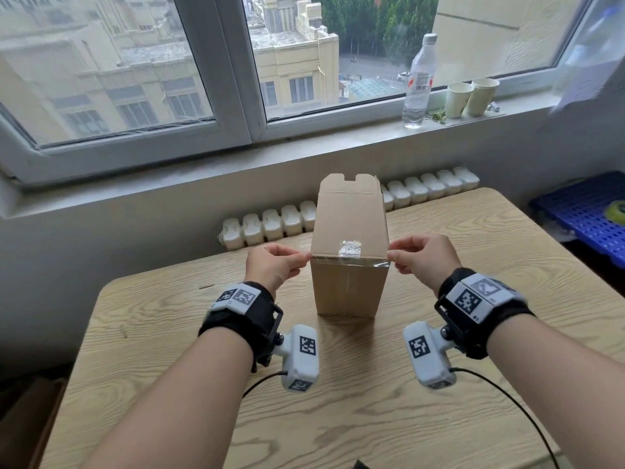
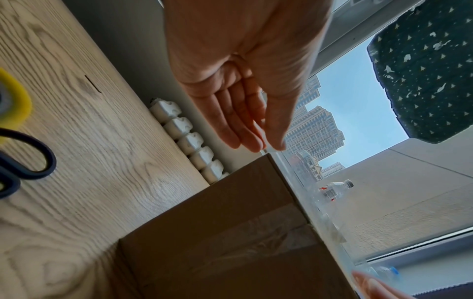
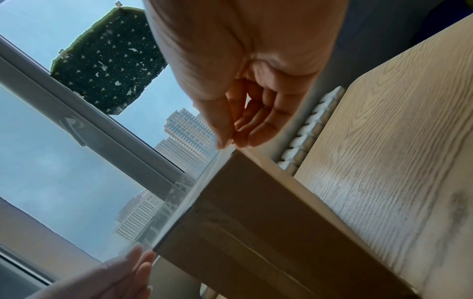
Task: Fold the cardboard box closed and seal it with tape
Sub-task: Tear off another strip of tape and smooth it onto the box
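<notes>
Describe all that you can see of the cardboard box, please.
The cardboard box is plain brown and tall, standing upright on the wooden table. A far flap with notches sticks up. A shiny clear tape patch sits on top. A strip of clear tape stretches across its near top edge, pinched by the left hand and right hand.

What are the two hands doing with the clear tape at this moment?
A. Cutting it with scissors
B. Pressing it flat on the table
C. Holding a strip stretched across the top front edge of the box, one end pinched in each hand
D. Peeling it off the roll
C: the left hand and right hand each pinch one end of the clear tape, stretched along the top front edge of the cardboard box.
</notes>
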Demonstrator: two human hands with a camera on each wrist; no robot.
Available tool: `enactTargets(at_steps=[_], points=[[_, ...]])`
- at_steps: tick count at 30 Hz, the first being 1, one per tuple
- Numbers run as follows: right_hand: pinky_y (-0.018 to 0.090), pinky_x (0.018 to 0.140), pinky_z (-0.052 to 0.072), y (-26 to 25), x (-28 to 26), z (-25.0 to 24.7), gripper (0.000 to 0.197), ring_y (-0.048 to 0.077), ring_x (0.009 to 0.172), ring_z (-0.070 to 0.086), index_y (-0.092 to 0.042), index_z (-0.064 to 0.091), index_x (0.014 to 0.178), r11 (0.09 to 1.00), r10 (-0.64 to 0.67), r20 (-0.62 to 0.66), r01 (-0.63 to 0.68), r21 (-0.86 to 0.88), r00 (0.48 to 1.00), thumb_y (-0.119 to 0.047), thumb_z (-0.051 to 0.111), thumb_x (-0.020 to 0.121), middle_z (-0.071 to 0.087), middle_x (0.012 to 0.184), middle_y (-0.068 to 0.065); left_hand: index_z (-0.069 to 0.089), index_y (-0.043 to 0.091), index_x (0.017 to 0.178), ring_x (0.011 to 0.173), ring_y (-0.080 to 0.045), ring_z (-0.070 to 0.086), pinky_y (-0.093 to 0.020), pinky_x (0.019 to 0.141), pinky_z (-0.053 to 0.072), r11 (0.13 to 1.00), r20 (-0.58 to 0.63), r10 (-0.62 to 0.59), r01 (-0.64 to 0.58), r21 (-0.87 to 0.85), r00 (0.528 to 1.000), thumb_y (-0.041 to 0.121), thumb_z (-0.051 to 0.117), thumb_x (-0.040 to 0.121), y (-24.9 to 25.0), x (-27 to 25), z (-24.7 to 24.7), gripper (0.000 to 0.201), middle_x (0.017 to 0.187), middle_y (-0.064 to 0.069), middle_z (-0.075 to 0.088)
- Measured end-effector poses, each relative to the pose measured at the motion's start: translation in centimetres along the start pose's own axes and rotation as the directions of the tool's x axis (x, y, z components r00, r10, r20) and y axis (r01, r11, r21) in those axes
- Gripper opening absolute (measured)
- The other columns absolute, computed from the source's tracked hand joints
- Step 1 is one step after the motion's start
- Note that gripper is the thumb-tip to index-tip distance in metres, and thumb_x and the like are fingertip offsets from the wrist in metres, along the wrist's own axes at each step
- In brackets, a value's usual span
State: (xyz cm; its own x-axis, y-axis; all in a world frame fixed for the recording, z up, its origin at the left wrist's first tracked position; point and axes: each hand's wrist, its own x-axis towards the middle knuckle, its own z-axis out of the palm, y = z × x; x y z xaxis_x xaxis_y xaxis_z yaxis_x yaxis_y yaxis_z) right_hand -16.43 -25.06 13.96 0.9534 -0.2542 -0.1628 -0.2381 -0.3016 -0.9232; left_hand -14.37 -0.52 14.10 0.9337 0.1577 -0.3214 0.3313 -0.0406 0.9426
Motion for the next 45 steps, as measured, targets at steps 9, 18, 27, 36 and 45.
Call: enactTargets(at_steps=[9, 18, 27, 36, 45], points=[[0.032, 0.072, 0.058, 0.4, -0.2, -0.2, 0.009, 0.018, 0.066, 0.065, -0.013, 0.071, 0.08, 1.0, -0.009, -0.021, 0.009, 0.001, 1.0, -0.006, 0.076, 0.078, 0.07, 0.073, 0.005, 0.061, 0.007, 0.071, 0.076, -0.019, 0.068, -0.033, 0.083, 0.057, 1.0, -0.001, 0.006, -0.006, -0.009, 1.0, 0.004, 0.082, 0.07, 0.0, 0.1, 0.4, 0.021, 0.078, -0.011, 0.07], [0.032, 0.073, 0.058, 0.2, -0.1, 0.1, 0.011, 0.018, 0.065, 0.064, -0.014, 0.07, 0.078, 1.0, -0.015, -0.021, 0.015, 0.0, 1.0, -0.004, 0.075, 0.078, 0.07, 0.073, 0.008, 0.059, 0.006, 0.071, 0.074, -0.018, 0.068, -0.028, 0.076, 0.058, 0.999, -0.012, 0.014, -0.014, -0.031, 1.0, 0.001, 0.08, 0.072, -0.2, 0.2, 0.5, 0.021, 0.079, -0.013, 0.069], [0.037, 0.076, 0.059, 0.5, 0.2, 0.2, 0.013, 0.019, 0.065, 0.064, -0.015, 0.069, 0.074, 1.0, -0.02, -0.021, 0.02, -0.002, 1.0, -0.004, 0.076, 0.078, 0.069, 0.07, 0.006, 0.06, 0.005, 0.072, 0.069, -0.015, 0.069, -0.026, 0.072, 0.058, 1.0, -0.017, 0.015, -0.015, -0.02, 1.0, 0.002, 0.08, 0.073, -0.5, 0.6, 0.6, 0.02, 0.078, -0.012, 0.07], [0.035, 0.076, 0.058, 0.9, 0.3, 0.1, 0.021, 0.023, 0.074, 0.068, -0.012, 0.07, 0.087, 1.0, -0.024, 0.024, 0.023, 0.018, 0.999, -0.015, 0.083, 0.071, 0.071, 0.08, 0.007, 0.06, 0.005, 0.074, 0.07, -0.015, 0.069, -0.028, 0.075, 0.058, 1.0, -0.003, 0.025, -0.025, 0.007, 1.0, 0.004, 0.08, 0.073, -0.5, 0.9, 0.6, 0.02, 0.078, -0.011, 0.07], [0.041, 0.084, 0.055, 1.0, 0.7, 0.5, 0.038, 0.014, 0.073, 0.063, -0.021, 0.067, 0.099, 0.983, -0.039, 0.007, 0.04, -0.178, 0.999, -0.033, 0.085, 0.068, 0.066, 0.078, -0.003, 0.051, 0.011, 0.111, 0.081, -0.021, 0.073, -0.033, 0.078, 0.059, 1.0, -0.021, 0.01, -0.01, -0.003, 1.0, 0.005, 0.081, 0.073, -0.5, 1.0, 0.5, 0.048, 0.09, -0.015, 0.072]])
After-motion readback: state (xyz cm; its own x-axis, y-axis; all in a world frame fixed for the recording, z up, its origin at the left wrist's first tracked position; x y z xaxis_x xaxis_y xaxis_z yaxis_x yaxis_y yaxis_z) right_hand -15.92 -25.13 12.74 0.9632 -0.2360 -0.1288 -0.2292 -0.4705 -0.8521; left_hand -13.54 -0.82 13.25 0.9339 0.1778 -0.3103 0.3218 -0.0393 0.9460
